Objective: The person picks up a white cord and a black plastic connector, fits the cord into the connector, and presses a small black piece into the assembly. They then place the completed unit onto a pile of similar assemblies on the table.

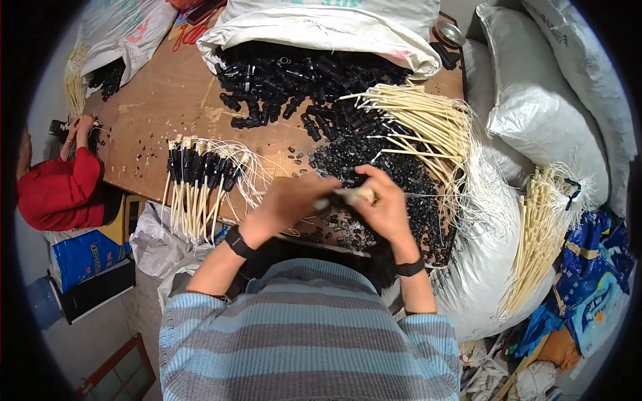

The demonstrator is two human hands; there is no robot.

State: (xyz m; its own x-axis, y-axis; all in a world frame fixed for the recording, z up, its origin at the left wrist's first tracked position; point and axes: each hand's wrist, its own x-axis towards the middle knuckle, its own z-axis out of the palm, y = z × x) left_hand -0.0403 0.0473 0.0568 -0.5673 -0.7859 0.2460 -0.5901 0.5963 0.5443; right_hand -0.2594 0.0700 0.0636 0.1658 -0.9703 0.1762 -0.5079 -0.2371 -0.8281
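Note:
Above the near edge of the table, my two hands meet. My right hand (386, 207) is closed around a short pale cream piece (366, 194), perhaps the end of a cream tube; a thin white cord runs out to its right. My left hand (291, 200) is smeared by motion beside it, and its fingers cannot be made out. Under and behind my hands lies a heap of small black parts (414, 170). To the left, a bundle of cream tubes with black fittings (200, 164) and white cords lies over the table's edge.
Larger black fittings (314, 73) spill from a white sack (321, 33) at the back. Cream tubes (421, 120) with white cords lie at right; another bundle (531, 234) rests on a full sack (481, 281). A person in a red top (60, 187) works at the left.

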